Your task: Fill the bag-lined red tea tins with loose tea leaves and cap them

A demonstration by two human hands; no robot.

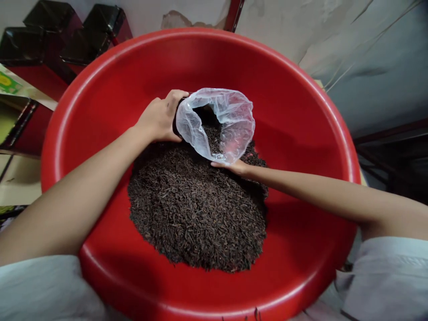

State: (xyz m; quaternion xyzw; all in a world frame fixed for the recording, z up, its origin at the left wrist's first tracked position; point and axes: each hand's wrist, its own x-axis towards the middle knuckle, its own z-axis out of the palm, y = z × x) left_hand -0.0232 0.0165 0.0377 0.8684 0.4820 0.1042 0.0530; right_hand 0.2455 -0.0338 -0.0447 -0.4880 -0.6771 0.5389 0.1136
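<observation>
Head view, going from left to right: red boxes with black tops [43, 44] crowd just outside the left rim of a wide red basin [51, 165], so that side looks the tightest for any swing of the elbow. Inside, the left hand [162, 113] grasps the side of what looks like a dark container [174, 121], fingers over the top and thumb low. A translucent plastic bag [239, 118] lines it and flares over its mouth, which is tipped towards the wearer above the back of a heap of dark flakes [197, 209]; some flakes lie within the bag too. The right hand [236, 167] is under the bag's lower edge, against the heap; whether its fingers pinch the film or only prop it cannot be told. The step in hand appears to be steadying the lined mouth at the heap, though filling or emptying cannot be settled from here. The next move seems to call for a firm left grasp and a bag edge kept from folding inwards. The widest room lies right of the heap, up to the basin's curved rim, with the wall [284, 26] beyond.
</observation>
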